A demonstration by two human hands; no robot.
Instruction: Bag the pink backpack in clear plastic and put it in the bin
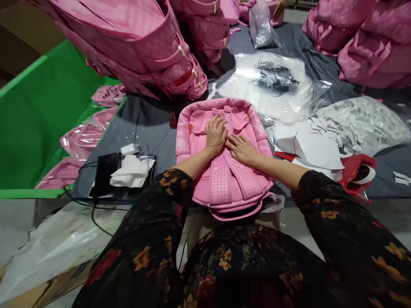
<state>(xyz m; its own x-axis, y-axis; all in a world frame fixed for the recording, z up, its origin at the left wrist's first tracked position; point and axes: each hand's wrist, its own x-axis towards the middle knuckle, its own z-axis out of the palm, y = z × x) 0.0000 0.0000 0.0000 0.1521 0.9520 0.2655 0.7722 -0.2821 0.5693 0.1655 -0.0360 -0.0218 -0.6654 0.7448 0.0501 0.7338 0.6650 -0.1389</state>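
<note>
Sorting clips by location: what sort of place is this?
Probably a bag packing workshop: piled pink backpacks, a stack of clear plastic bags, and both hands pressing one backpack flat.

Setting: a bag-packing workshop or small factory floor. Identical pink backpacks (141,47) are lying heaped at the far left, with more pink backpacks (362,38) piling up at the far right. Clear plastic packing bags (272,81) are spreading across the grey cloth-covered bench (150,124). White paper sheets (308,147) are lying beside them. Pink items already sealed in plastic (83,139) are stacking along a green board (41,115).
</note>
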